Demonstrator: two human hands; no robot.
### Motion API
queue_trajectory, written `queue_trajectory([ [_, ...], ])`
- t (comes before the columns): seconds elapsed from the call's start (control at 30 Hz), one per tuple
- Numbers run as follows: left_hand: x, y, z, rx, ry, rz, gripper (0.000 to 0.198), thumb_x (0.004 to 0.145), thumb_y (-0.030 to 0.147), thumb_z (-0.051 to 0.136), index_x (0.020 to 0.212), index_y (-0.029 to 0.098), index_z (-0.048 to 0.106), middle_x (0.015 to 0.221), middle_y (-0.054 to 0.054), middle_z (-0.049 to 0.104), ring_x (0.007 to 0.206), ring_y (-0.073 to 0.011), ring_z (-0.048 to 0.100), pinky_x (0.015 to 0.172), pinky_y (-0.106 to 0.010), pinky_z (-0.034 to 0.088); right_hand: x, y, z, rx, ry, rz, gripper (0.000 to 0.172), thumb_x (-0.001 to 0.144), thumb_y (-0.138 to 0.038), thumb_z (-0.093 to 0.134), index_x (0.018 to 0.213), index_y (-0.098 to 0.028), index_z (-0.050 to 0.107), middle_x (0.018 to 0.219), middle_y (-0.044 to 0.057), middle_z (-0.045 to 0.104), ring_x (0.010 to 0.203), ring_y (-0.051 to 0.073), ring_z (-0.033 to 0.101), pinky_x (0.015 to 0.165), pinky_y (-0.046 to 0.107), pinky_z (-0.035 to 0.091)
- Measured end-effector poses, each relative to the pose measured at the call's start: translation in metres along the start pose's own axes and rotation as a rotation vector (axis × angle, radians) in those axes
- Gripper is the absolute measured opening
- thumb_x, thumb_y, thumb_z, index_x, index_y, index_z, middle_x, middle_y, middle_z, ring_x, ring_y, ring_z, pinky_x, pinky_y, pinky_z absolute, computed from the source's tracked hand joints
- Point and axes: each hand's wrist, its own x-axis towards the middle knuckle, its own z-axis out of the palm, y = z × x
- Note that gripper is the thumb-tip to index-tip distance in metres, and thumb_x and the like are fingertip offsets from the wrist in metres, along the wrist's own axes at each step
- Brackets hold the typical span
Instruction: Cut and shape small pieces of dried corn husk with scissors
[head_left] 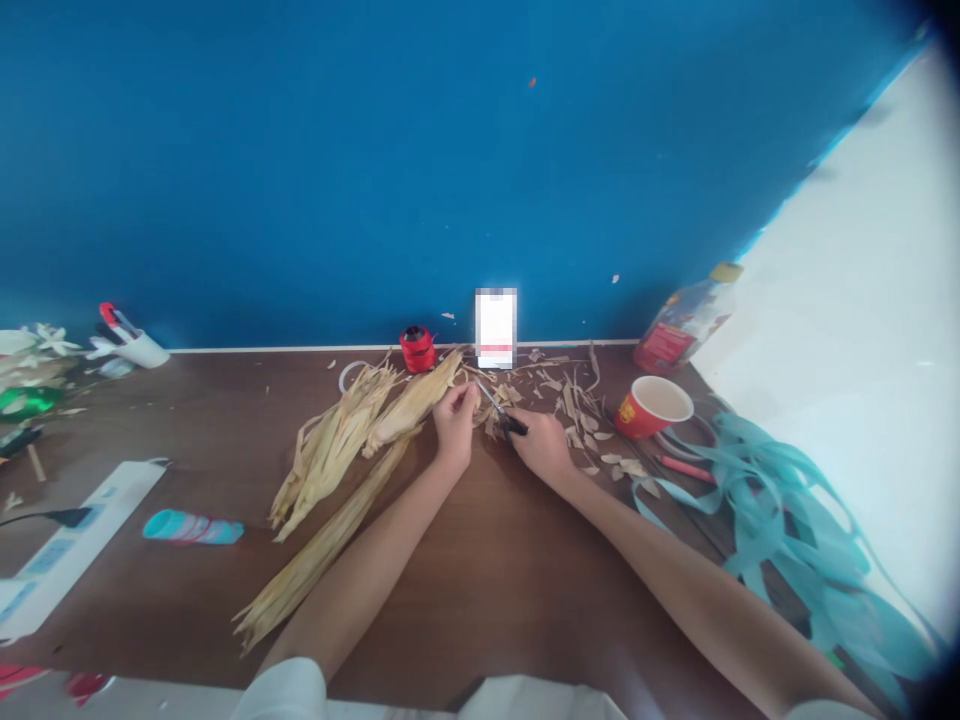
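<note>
Pale sleeves (281, 690) sit closest to my camera, with bare forearms running up to the two hands. I see the left hand (454, 422) pinching a small pale piece (478, 402), probably husk, at its fingertips. The right hand (541, 445) is wrapped around the black handles of the scissors (504, 417), blades angled at that pinch, likely so the piece stays steady beside the tip; I can't tell if the blades are apart. Husks (334, 435) lie just left of the left hand, presumably for a short reach, and scraps (574, 405) scatter beyond and rightward. The phone (496, 330) stands against the wall (480, 150), likely for easy viewing. Bare tabletop (480, 590) leaves the forearms room; the wall limits forward travel, while the cup (637, 418) and ribbon (795, 540) crowd the right.
</note>
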Motion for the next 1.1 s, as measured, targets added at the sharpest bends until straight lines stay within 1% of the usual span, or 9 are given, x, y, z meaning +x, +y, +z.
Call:
queue_trajectory([
  [0.1,-0.0006,0.0006,0.0,0.05,0.016,0.019,0.031,0.079,0.043,0.064,0.092,0.015,0.067,0.07,-0.001,0.056,0.062,-0.0091,0.046,0.06,-0.021,0.039,-0.0009,0.0005,0.0002,-0.014,0.018,0.033,0.037,0.074,-0.019,0.055,0.105,-0.03,0.072,0.093,0.003,0.074,0.083,0.026,0.068,0.067,0.03,0.045],
  [0.2,-0.0006,-0.0004,-0.0002,0.084,0.031,0.004,0.032,0.08,0.044,0.063,0.094,0.015,0.067,0.075,-0.003,0.061,0.063,-0.0103,0.05,0.06,-0.022,0.04,-0.001,0.0023,0.0003,0.061,0.072,0.049,0.034,0.075,-0.02,0.054,0.102,-0.029,0.072,0.088,0.002,0.074,0.08,0.024,0.067,0.067,0.029,0.045],
  [0.3,-0.0006,-0.0013,-0.0003,0.113,0.029,0.022,0.032,0.079,0.043,0.064,0.095,0.016,0.069,0.086,-0.006,0.065,0.075,-0.0134,0.057,0.07,-0.024,0.045,-0.0002,0.0043,0.0001,0.166,0.145,0.034,0.035,0.074,-0.02,0.053,0.104,-0.027,0.07,0.086,0.0,0.073,0.076,0.021,0.065,0.068,0.028,0.045],
  [0.4,-0.0009,-0.0013,-0.0002,0.131,0.025,0.054,0.028,0.079,0.041,0.065,0.093,0.016,0.069,0.093,-0.008,0.066,0.086,-0.0158,0.059,0.079,-0.026,0.045,0.0007,0.0056,0.0001,0.216,0.176,0.011,0.035,0.073,-0.02,0.053,0.104,-0.025,0.068,0.083,-0.001,0.071,0.071,0.019,0.063,0.067,0.027,0.045],
  [0.5,-0.0011,-0.0004,0.0005,0.086,0.008,0.039,0.027,0.08,0.042,0.063,0.088,0.016,0.067,0.079,-0.005,0.064,0.073,-0.0132,0.056,0.07,-0.024,0.044,0.0016,0.0064,0.0008,0.263,0.172,0.001,0.029,0.073,-0.022,0.053,0.099,-0.023,0.067,0.075,-0.001,0.068,0.067,0.017,0.06,0.064,0.026,0.044],
  [0.57,-0.001,0.0002,0.0011,0.046,-0.007,0.014,0.028,0.081,0.043,0.062,0.084,0.015,0.063,0.07,-0.002,0.059,0.063,-0.0108,0.051,0.062,-0.023,0.041,0.0024,0.0069,0.0016,0.315,0.17,-0.007,0.028,0.073,-0.024,0.053,0.097,-0.021,0.067,0.075,-0.001,0.067,0.067,0.017,0.06,0.064,0.025,0.045],
  [0.7,-0.0006,0.0004,0.0021,0.018,-0.012,-0.048,0.03,0.08,0.044,0.063,0.083,0.015,0.059,0.062,0.001,0.052,0.056,-0.0093,0.047,0.056,-0.021,0.039,0.0038,0.0075,0.0028,0.412,0.167,-0.012,0.027,0.074,-0.025,0.054,0.098,-0.019,0.066,0.078,0.0,0.069,0.069,0.017,0.061,0.065,0.025,0.046],
  [0.9,-0.0019,0.0,0.0027,0.033,-0.036,-0.068,0.03,0.081,0.044,0.062,0.089,0.015,0.058,0.069,0.0,0.055,0.06,-0.0093,0.051,0.056,-0.02,0.04,0.004,0.0081,0.0035,0.479,0.136,-0.002,0.028,0.075,-0.026,0.056,0.101,-0.019,0.065,0.079,0.0,0.069,0.073,0.017,0.063,0.068,0.026,0.047],
  [1.1,-0.0058,0.0059,0.0062,0.04,-0.121,-0.105,0.026,0.079,0.039,0.064,0.086,0.016,0.057,0.076,-0.002,0.062,0.06,-0.0082,0.054,0.057,-0.02,0.044,0.0039,0.0059,0.0003,0.519,0.188,0.03,0.035,0.078,-0.031,0.058,0.111,-0.019,0.061,0.09,0.004,0.07,0.079,0.018,0.065,0.075,0.03,0.05],
])
